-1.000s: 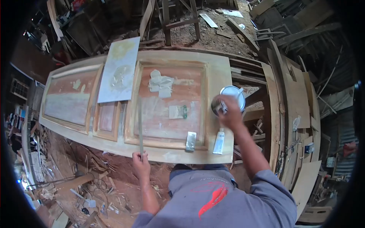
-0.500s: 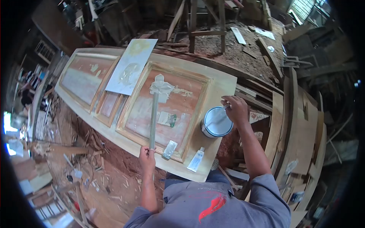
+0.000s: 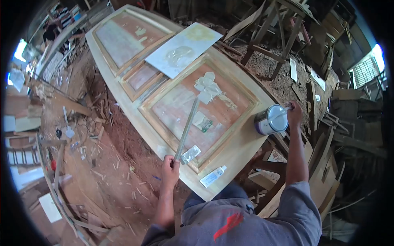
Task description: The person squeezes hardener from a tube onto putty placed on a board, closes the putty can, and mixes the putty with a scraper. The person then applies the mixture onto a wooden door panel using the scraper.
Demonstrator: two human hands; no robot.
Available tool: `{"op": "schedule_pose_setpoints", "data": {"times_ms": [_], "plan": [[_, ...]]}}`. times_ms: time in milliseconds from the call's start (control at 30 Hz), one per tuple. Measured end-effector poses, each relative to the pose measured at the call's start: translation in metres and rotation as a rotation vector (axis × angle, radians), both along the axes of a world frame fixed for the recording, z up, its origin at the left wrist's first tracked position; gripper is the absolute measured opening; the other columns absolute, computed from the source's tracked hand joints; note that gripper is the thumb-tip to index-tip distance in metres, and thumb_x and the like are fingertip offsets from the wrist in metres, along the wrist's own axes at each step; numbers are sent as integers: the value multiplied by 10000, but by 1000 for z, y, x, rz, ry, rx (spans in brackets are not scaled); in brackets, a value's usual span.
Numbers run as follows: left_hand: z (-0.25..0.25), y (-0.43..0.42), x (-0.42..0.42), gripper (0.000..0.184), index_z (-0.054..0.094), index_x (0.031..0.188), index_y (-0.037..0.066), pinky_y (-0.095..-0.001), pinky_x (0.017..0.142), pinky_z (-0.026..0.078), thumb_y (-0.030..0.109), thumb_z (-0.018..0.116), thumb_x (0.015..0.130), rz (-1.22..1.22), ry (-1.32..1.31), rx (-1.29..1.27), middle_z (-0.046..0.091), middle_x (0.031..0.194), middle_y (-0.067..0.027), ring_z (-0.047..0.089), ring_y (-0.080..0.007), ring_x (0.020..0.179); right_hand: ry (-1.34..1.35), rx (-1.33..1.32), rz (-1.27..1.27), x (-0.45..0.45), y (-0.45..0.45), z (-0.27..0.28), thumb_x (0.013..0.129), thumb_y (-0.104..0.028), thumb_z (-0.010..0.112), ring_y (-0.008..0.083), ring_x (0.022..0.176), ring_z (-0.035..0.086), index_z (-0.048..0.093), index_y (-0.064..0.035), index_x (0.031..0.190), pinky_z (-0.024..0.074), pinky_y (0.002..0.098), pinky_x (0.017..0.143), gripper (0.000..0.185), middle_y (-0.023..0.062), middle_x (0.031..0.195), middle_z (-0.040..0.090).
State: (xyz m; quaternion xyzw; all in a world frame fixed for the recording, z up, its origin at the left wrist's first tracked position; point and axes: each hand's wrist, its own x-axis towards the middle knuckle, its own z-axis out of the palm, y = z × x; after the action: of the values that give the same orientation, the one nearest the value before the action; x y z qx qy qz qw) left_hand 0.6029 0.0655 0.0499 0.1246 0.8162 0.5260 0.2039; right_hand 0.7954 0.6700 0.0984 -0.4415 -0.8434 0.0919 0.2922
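My left hand (image 3: 170, 167) is closed round the lower end of a long thin strip (image 3: 188, 129), which slants up over the panelled door (image 3: 246, 141). My right hand (image 3: 294, 112) grips a light-coloured stick (image 3: 283, 111) that reaches over the top of a round can (image 3: 264, 124) at the door's right edge. Cream paste (image 3: 208, 87) lies on the reddish panel, with a green-edged scraper (image 3: 202, 122) below it. Near the front edge are a silvery rectangular piece (image 3: 191, 154) and a white-blue tube (image 3: 213, 176).
A white board (image 3: 183, 50) with paste smears lies across the door. Wooden trestle legs (image 3: 283, 45) stand behind it. Wood scraps cover the reddish ground (image 3: 123, 164), and long boards (image 3: 324, 180) lie at the right. People (image 3: 57, 26) are at the upper left.
The view has turned, so the door slants more steeply. My right hand has shifted from over the can to its right side, holding the stick. My left hand still holds the strip.
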Motion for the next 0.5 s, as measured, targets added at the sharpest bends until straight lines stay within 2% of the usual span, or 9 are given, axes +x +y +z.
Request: {"op": "schedule_pose_setpoints", "data": {"times_ms": [67,100,200,233,300,400,500], "plan": [[0,1,-12,134,563,1078,9,-374,711,528,98,632,1005,-16,16,-54,710,924,-169,696,-230,810,-22,-72,91,-7,7,10,933,-154,720,387,947,727,746,-114,1102,553,468,801,175,182,981,751],[0,5,-15,139,572,1090,13,-395,714,529,104,633,1004,-13,37,-46,701,919,-176,696,-265,806,-131,-62,88,-7,4,19,886,-88,695,392,940,732,740,-100,1087,553,465,796,207,193,978,751],[10,18,-27,166,587,1127,21,-455,744,530,120,636,1003,-24,88,-42,684,926,-194,681,-370,833,-494,-240,258,-8,-17,65,824,-22,665,392,1036,716,735,-88,1148,559,464,882,338,204,1096,749],[12,22,-32,176,590,1139,23,-475,758,530,125,637,1003,-34,107,-46,679,932,-200,675,-405,849,-550,-208,323,-4,-20,66,809,-15,661,394,1078,700,731,-83,1172,548,465,927,376,203,1147,739],[1,35,-44,192,594,1146,22,-496,791,527,136,647,1001,-49,169,-27,679,967,-211,671,-418,911,-659,-138,452,-3,-15,67,779,-1,653,398,1162,666,722,-74,1221,526,467,1016,453,201,1250,718],[-3,68,-71,191,603,1150,10,-501,828,531,136,644,1011,-89,314,-48,688,1052,-231,685,-400,989,-489,-239,737,-86,-78,109,774,-9,679,397,1268,604,708,-71,1283,460,465,1132,514,194,1351,678],[-7,107,-106,201,613,1178,27,-499,901,528,138,647,1014,-130,386,-134,692,1120,-228,683,-373,1065,-452,-262,884,-175,-87,74,780,-55,721,369,1283,603,718,-94,1286,434,461,1155,507,207,1323,689]]}}
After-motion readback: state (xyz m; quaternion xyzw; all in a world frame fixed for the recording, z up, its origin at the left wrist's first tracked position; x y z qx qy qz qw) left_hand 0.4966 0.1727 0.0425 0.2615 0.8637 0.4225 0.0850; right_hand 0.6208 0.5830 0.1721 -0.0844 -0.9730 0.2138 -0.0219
